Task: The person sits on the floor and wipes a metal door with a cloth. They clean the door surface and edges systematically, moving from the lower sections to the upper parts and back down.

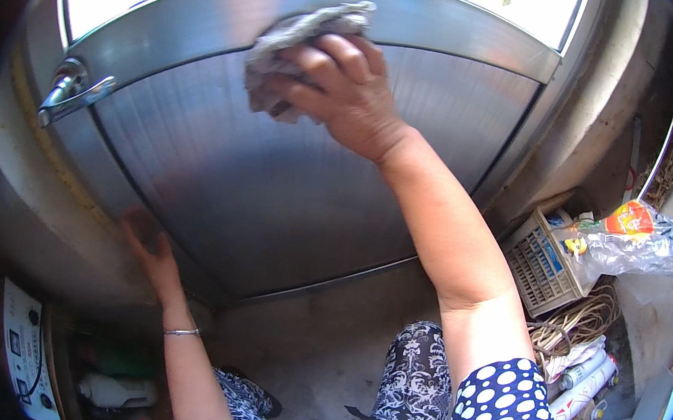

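The right hand's (352,94) fingers wrap a grey cloth (291,48) at the far part of the metal door (297,198), where flat, overlapping strokes should serve best, the left hand (155,261) spread and seemingly empty at left.

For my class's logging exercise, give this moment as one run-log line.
right hand: gripping grey cloth at metal door | left hand: open, blurred, holding nothing visible

grey cloth (272,56); silvery door (289,197); navy white-dotted sleeve (506,413)
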### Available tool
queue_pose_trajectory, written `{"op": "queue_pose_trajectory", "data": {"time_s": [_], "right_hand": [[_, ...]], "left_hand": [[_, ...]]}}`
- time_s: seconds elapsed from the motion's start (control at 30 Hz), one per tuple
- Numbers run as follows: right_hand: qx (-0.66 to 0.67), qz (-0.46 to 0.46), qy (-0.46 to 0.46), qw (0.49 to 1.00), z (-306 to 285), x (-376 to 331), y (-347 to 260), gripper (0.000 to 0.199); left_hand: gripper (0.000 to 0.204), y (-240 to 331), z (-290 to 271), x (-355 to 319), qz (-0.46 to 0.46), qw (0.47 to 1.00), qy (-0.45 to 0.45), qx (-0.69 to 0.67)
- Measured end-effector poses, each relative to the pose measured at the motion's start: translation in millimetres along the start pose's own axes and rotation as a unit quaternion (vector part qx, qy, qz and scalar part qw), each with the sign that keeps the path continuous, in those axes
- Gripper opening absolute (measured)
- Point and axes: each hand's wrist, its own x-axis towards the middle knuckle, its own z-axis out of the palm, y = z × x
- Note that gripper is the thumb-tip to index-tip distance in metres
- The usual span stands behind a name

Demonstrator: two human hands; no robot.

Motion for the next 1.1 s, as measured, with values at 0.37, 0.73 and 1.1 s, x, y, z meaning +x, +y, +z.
{"op": "queue_pose_trajectory", "data": {"time_s": [0.37, 0.73, 1.1], "right_hand": [[-0.077, 0.289, -0.027, 0.954, -54.6, -136.7, 99.9, 0.069], [0.107, 0.722, 0.16, 0.665, -66.1, -202.8, 198.4, 0.044], [-0.002, 0.378, -0.022, 0.926, -30.0, -64.7, 17.4, 0.052]], "left_hand": [[0.065, -11.6, 15.7, -0.3, -0.012, 0.996, 0.04, 0.081], [0.066, -4.1, 1.0, -1.1, -0.025, 0.997, 0.054, 0.051], [0.066, 5.6, -14.1, -1.4, 0.016, 0.997, 0.065, 0.047]]}}
